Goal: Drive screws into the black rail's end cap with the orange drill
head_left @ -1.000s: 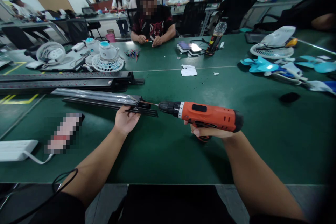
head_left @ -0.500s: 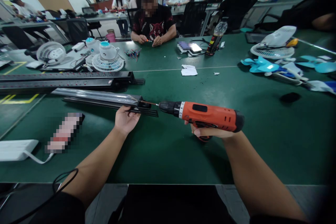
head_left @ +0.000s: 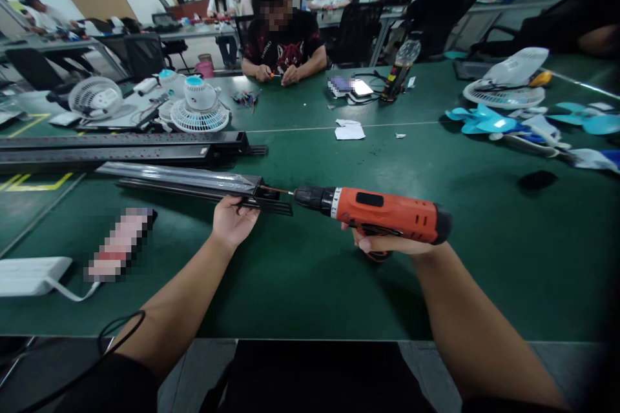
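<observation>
In my right hand (head_left: 382, 242) is an orange and black cordless drill (head_left: 387, 210), gripped by its handle and lying sideways above the table. Its long thin bit (head_left: 276, 190) points left, into or against the open end of a long black metal rail (head_left: 194, 176) with a shiny, film-like top. Whether the bit's tip touches the rail inside is hidden. My left hand (head_left: 235, 221) grips the rail from below near that end, the fingers curled round its underside. A narrower slotted strip (head_left: 276, 208) sticks out under the rail's end.
More black rails (head_left: 121, 145) lie behind. White fan parts (head_left: 199, 106) stand at the back left, blue fan blades (head_left: 484, 119) at the right. A phone (head_left: 121, 245) and white power bank (head_left: 31, 276) lie at the left. A person (head_left: 283, 39) sits opposite, near a bottle (head_left: 401, 71).
</observation>
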### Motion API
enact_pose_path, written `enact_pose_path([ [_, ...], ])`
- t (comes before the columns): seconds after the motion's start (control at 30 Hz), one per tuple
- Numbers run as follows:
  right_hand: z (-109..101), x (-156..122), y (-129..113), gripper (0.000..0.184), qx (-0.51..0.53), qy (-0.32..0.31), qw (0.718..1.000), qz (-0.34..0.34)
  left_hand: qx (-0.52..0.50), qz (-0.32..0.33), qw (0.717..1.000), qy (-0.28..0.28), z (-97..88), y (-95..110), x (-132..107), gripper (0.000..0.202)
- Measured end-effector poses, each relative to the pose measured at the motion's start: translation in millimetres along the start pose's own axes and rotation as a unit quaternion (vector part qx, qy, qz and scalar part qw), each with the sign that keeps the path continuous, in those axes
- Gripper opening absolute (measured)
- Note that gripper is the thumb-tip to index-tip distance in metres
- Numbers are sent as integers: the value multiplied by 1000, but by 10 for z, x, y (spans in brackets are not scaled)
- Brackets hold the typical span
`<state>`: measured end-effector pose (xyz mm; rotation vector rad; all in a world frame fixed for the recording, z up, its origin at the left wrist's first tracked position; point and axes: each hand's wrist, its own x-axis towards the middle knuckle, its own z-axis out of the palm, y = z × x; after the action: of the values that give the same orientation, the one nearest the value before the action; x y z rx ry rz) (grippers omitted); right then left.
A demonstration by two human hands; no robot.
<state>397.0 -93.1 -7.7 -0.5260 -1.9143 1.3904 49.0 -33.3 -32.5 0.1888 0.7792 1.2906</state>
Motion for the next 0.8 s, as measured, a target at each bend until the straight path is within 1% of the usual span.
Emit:
enact_pose_path([
  [0.13, -1, -14, -1, 21, -12, 8, 1000, 15, -3, 3, 1000, 18, -3, -4, 13, 25],
  [0.23, -7, -13, 5, 21, -18, 3, 1000, 21, -3, 2, 1000, 11, 11, -5, 9, 24],
  [0.4, -9, -2, -3, 21, -22, 1, 1000, 12, -2, 0, 1000, 10, 33, -3, -6, 22],
  [0.63, -1, -26, -8, 22, -23, 14, 999, 25, -7, 2, 1000, 15, 9, -7, 13, 27],
  [0.8, -10, -15, 8, 22, -26, 1, 1000, 15, -8, 2, 1000, 24, 14, -10, 13, 28],
])
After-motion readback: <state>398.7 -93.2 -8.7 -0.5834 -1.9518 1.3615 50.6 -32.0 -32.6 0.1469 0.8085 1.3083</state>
